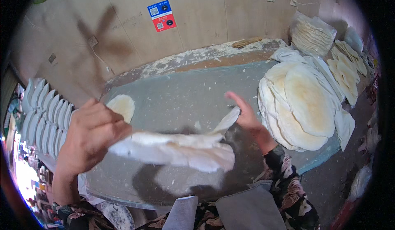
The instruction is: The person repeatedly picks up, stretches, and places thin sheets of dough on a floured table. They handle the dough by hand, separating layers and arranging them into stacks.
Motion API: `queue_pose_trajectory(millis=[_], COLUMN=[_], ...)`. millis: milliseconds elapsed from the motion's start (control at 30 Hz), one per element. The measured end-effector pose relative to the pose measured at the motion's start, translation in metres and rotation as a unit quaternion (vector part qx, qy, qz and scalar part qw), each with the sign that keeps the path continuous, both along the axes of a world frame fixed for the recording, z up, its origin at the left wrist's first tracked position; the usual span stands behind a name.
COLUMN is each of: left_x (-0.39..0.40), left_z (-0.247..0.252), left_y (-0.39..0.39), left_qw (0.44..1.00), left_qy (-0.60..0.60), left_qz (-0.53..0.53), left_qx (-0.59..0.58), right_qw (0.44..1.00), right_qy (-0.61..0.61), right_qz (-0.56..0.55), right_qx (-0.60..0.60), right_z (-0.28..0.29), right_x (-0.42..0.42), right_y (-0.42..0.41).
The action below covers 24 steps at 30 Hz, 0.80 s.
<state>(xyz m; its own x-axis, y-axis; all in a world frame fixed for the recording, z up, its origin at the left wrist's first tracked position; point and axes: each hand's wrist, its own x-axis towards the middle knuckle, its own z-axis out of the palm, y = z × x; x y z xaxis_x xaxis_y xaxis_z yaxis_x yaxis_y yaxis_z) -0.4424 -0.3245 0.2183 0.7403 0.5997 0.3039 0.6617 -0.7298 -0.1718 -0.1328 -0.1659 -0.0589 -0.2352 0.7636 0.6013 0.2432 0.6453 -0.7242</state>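
Observation:
Over the grey covered table [185,97], my left hand [95,134] is closed in a fist on one end of a thin, pale flatbread [185,152]. The bread stretches to the right in the air, folded and slightly blurred. A narrow flap of it rises to my right hand [248,117] and meets the palm. That hand's thumb points up, away from the bread; whether its other fingers grip the flap is hard to see. A small round flatbread [125,106] lies beyond my left hand. Right of my right hand is a pile of large round flatbreads [308,100].
White curved pieces [43,118] stand in rows at the left. A wooden stick [247,42] rests on the floury ledge [197,57] by the wall. Bagged flatbreads [311,35] and loose ones [342,72] sit at the back right. White cloth [344,125] lies under the pile.

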Motion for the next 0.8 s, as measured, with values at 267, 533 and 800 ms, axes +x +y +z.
queue_pose_trajectory(millis=[267,533,800], left_x=[-0.051,-0.094,-0.127], left_z=[-0.026,-0.073,-0.084], left_y=[-0.054,-0.054,-0.054], left_qw=[0.995,0.967,0.948], left_qy=[-0.081,-0.239,-0.286], left_qz=[0.06,0.071,0.125], left_qx=[-0.009,-0.053,-0.06], right_qw=[0.942,0.933,0.903], right_qy=[0.019,-0.32,-0.289], right_qz=[0.121,-0.163,-0.292], right_qx=[-0.313,-0.024,0.124], right_z=[0.025,0.108,0.212], right_x=[0.008,0.027,0.046], right_y=[0.047,0.17,0.205])
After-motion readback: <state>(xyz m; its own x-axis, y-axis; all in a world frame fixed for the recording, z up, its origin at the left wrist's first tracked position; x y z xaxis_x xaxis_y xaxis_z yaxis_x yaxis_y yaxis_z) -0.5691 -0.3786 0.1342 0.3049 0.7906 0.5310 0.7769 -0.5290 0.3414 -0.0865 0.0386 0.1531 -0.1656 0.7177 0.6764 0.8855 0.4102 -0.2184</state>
